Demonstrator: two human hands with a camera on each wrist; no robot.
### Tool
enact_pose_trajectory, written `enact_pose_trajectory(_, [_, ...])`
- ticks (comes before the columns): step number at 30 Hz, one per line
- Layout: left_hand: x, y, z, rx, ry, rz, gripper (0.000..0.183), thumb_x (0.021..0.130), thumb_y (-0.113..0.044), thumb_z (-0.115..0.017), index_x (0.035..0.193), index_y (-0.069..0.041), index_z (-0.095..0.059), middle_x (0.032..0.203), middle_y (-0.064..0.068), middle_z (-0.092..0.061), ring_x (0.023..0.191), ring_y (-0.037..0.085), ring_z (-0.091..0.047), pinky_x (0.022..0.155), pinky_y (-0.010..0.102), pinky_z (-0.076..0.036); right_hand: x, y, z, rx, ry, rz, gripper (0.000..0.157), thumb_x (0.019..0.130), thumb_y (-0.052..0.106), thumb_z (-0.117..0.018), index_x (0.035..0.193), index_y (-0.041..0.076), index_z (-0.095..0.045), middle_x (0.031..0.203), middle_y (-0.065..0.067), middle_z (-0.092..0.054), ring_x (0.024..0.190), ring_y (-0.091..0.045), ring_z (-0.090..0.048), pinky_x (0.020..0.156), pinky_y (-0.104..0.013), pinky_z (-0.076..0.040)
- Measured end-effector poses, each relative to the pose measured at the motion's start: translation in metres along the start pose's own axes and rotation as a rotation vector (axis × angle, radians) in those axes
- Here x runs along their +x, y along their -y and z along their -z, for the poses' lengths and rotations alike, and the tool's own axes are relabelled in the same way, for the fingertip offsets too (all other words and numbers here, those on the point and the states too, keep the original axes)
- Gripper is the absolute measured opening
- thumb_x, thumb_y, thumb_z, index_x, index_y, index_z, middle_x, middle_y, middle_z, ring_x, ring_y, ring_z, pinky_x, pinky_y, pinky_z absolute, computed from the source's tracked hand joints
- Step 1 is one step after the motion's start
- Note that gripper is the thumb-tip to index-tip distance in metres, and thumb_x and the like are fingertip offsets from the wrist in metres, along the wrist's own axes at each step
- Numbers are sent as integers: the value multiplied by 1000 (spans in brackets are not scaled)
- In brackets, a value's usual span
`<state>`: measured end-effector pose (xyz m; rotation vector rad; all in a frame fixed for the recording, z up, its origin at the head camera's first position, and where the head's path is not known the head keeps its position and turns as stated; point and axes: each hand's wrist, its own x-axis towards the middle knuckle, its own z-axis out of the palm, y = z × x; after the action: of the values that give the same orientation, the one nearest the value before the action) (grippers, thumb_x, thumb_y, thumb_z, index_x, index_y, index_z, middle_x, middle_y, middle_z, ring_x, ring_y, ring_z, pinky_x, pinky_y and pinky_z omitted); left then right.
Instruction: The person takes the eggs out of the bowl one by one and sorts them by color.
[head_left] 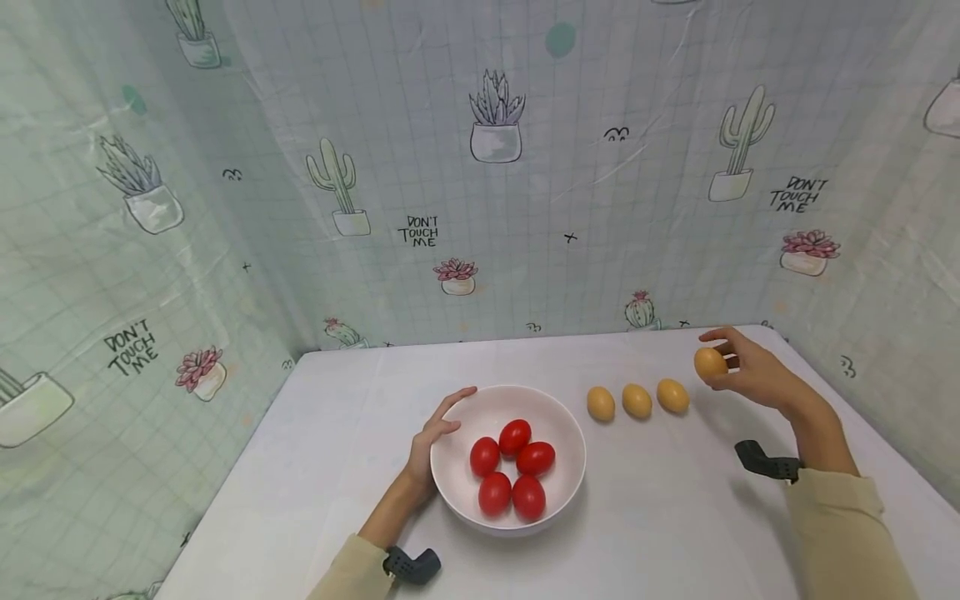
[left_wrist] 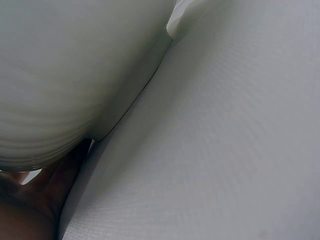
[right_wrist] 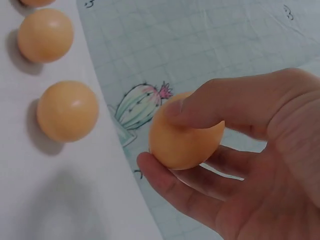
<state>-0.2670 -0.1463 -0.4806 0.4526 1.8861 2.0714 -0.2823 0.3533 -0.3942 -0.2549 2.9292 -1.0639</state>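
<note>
- The orange egg (head_left: pixel 707 364) is in the right hand (head_left: pixel 753 372), near the far right corner of the table (head_left: pixel 360 417). It appears to be lifted off the surface.
- The right thumb lies along one side of this egg and fingertips meet it from the other, so the fingers are clamped on it. The pinch probably spans opposite sides because a smooth, rounded shell could roll out of a one-sided touch.
- Three more orange eggs (head_left: pixel 637 402) lie in a short row on the table, slightly apart, between that hand and the bowl. The gaps likely leave room for fingertips around each.
- The white bowl (head_left: pixel 564 429) stands upright near the middle of the table, within reach of both hands.
- Inside it, five red eggs (head_left: pixel 536 458) rest close together on the bottom; the curved wall seems to keep them gathered.
- The left hand (head_left: pixel 429 440) grips the bowl's left side, thumb over the rim and fingers around the outside, presumably to steady it. The left wrist view shows little of those fingers, so their full hold cannot be told.
- Behind the table hangs a cloth (head_left: pixel 562 225) printed with potted cacti.
</note>
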Motion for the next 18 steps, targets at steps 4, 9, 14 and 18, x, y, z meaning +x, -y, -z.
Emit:
enact_pose_trajectory(4, [-1,1,0,-14,-1,2,61,98,-28,-25,158,-32,-36,159,3,-44,142,23,-48,113,33,-45,4,-10,-5,-8,31,-61,65,90,15,-71,144,-6,-41,138,-35,-50,121,-50,-55,89,-52,-55])
enact_pose_trajectory(9, [0,1,0,-12,7,-7,62,98,-27,-25,159,-30,-34,160,4,-43,143,25,-47,113,32,-45,7,-20,-9,-24,55,-91,65,89,17,-72,144,-6,-47,138,-37,-51,119,-50,-57,86,-51,-56])
enact_pose_trajectory(14, [0,1,0,-9,4,-3,62,98,-27,-26,159,-28,-34,161,5,-42,142,24,-47,113,31,-44,6,-29,-15,-26,72,-101,63,89,16,-71,144,-7,-49,136,-38,-53,117,-49,-58,86,-52,-56])
enact_pose_trajectory(18, [-1,0,0,0,-1,-2,62,98,-28,-26,160,-27,-32,160,4,-43,142,23,-48,113,31,-45,7,-34,-19,-38,62,-82,62,90,16,-71,143,-8,-49,133,-39,-55,116,-50,-59,86,-53,-56])
